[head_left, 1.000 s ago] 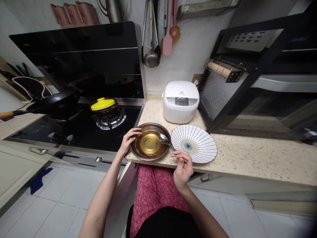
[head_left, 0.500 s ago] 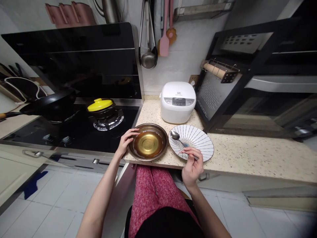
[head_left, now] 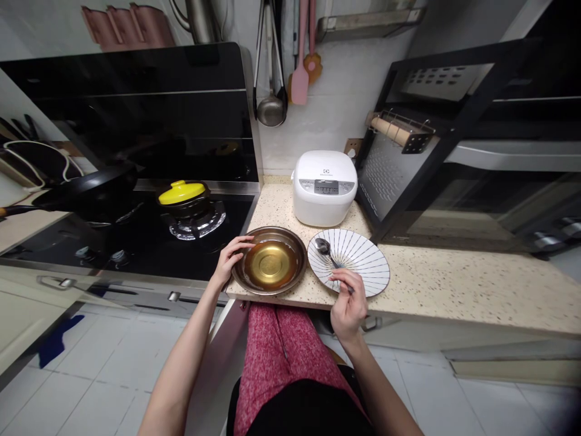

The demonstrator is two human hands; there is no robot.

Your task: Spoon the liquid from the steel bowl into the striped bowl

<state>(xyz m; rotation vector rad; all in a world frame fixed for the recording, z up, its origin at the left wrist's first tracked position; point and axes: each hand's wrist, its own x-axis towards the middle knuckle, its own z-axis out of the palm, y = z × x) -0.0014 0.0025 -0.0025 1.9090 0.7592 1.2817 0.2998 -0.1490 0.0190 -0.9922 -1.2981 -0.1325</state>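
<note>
My right hand point(head_left: 349, 303) has its fingers closed around the handle of a metal spoon point(head_left: 323, 246). The spoon's bowl is over the left part of a white plate point(head_left: 370, 260) with thin dark radiating lines. To the left of the plate, a wide metal bowl point(head_left: 297, 237) contains clear amber-looking liquid point(head_left: 270, 263). My left hand point(head_left: 227, 260) grips this bowl's left rim, fingers reaching over the edge. Whether the spoon touches the plate, I cannot tell.
Behind the plate stands a white rice cooker point(head_left: 324, 188). A gas hob point(head_left: 149, 242) on the left carries a yellow-lidded pot point(head_left: 181, 192) and a black wok point(head_left: 91, 191). A black rack point(head_left: 385, 151) with an oven is at right. Utensils point(head_left: 271, 109) hang above.
My right hand has shifted slightly left, and the spoon's bowl has tipped and turned over the plate. My left hand stays at the bowl's rim.
</note>
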